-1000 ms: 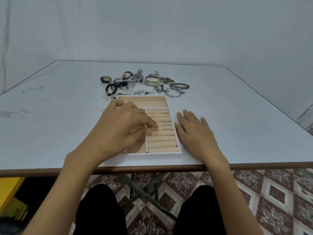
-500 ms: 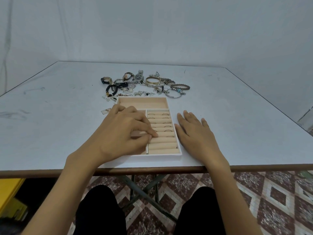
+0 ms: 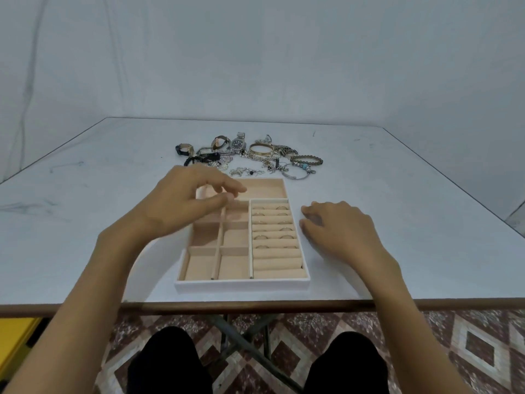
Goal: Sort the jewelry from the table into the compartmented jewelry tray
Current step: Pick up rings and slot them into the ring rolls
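A beige compartmented jewelry tray (image 3: pixel 241 282) lies near the table's front edge. Several rings (image 3: pixel 281 229) sit in its ring rolls on the right; its square compartments on the left look bare. My left hand (image 3: pixel 187 203) hovers over the tray's far left corner with loosely extended fingers and holds nothing I can see. My right hand (image 3: pixel 339 228) rests on the table just right of the tray, fingers curled down onto the surface. A pile of jewelry (image 3: pixel 255 156) with watches, bangles, bracelets and chains lies beyond the tray.
The white table (image 3: pixel 412 209) has a brown front edge. Below it are crossed metal legs, a patterned tile floor and my knees in black. Something yellow (image 3: pixel 14 336) shows at the lower left. A pale wall stands behind.
My left hand lifted off the ring rolls and moved away toward the tray's far left corner, uncovering the left compartments. My right hand's fingers curled from flat.
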